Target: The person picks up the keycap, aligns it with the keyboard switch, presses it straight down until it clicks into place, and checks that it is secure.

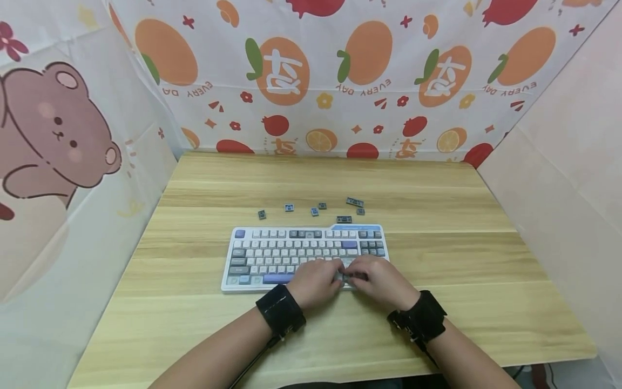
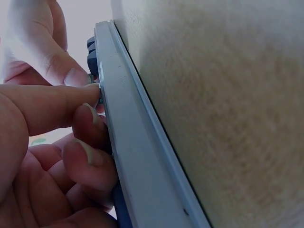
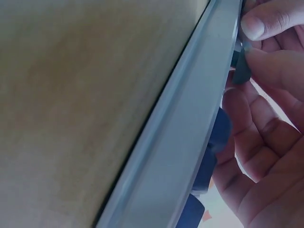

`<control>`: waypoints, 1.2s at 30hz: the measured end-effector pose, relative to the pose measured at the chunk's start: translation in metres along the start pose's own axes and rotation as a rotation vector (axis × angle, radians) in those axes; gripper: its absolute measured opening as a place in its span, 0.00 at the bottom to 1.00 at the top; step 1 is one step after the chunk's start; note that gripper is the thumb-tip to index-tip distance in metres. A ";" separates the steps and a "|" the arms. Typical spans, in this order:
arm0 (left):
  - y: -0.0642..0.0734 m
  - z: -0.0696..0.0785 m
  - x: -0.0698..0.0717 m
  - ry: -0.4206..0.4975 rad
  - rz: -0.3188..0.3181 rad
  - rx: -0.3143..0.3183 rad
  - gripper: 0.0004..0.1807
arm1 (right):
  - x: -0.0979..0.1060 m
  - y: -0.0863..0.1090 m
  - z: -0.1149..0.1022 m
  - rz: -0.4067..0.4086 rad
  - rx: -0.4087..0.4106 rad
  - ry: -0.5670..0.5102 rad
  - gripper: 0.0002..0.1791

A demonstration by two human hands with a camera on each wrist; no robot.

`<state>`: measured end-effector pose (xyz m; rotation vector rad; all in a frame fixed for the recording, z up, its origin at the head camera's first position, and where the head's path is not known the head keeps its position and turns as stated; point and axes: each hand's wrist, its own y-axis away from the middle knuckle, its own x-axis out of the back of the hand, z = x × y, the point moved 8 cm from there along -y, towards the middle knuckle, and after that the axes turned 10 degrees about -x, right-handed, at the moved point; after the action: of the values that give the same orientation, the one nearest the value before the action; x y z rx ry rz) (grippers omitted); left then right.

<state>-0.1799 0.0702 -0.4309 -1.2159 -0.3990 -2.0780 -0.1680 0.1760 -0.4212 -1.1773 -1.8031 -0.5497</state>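
Observation:
A white keyboard (image 1: 274,253) with white, grey and purple keys lies on the table. Both hands meet over its lower right part. In the right wrist view, my right hand (image 3: 270,99) pinches a dark grey-green keycap (image 3: 242,69), which stands tilted at the keyboard's front edge. The thumb (image 3: 252,27) of my left hand (image 1: 318,282) reaches in close beside it. Seen from the left wrist, the left thumb tip is at the same spot, and the other left fingers curl against the keyboard's side. Hands cover most of the keys around there.
Behind the keyboard lie several loose small pieces that look like upturned keycaps, among them two longer ones, one at the back (image 1: 355,202) and one close to the keyboard (image 1: 344,219). Printed cloth (image 1: 320,116) hangs at the wooden table's (image 1: 437,200) far edge. Black cameras are strapped to both wrists.

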 end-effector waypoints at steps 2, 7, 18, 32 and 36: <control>0.000 0.000 0.000 -0.005 0.005 0.000 0.08 | 0.000 0.000 0.001 0.000 -0.008 0.000 0.08; 0.000 -0.001 -0.001 -0.015 0.011 0.001 0.07 | -0.001 0.001 -0.001 -0.015 0.003 -0.012 0.07; -0.002 -0.002 0.004 -0.063 0.029 0.002 0.07 | 0.006 -0.002 -0.001 0.048 0.012 0.069 0.07; -0.001 -0.003 -0.002 -0.049 0.023 0.016 0.08 | 0.001 0.000 0.005 0.017 -0.029 -0.031 0.08; -0.002 -0.001 -0.002 -0.062 0.028 0.010 0.07 | -0.001 0.000 0.001 0.003 0.003 0.014 0.07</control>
<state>-0.1814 0.0715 -0.4334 -1.2752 -0.4174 -2.0163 -0.1685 0.1763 -0.4222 -1.1711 -1.7893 -0.5522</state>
